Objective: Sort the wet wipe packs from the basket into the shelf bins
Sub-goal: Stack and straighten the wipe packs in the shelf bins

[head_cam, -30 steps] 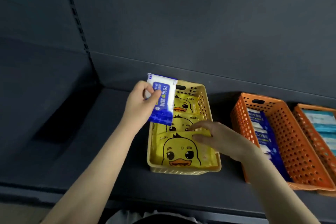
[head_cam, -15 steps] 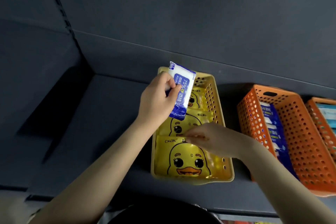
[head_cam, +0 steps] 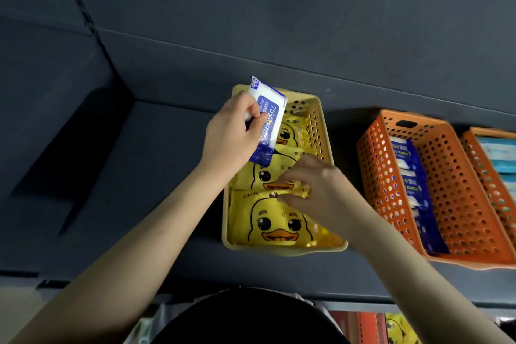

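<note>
Dark shelf [head_cam: 167, 176], 3 bins [head_cam: 282, 252]; 3 duck packs [head_cam: 262, 176]; left hand [head_cam: 229, 137] grips 1 blue pack [head_cam: 269, 120]; right hand [head_cam: 315, 190] pinches duck pack [head_cam: 268, 223].

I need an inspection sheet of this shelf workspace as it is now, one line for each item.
Surface: dark shelf, three bins side by side on it.
Job's things: yellow bin with duck packs overlapped; orange bin with blue packs; second orange bin, cut off by the frame, with pale packs; one blue-and-white pack held over the yellow bin.
Clutter: more packs below the shelf edge, partly seen.
Hands: left hand grips the blue-and-white pack; right hand pinches the top edge of the front duck pack.
Cables: nothing seen.
Surroundings: dark back wall; slotted upright at the left.
</note>
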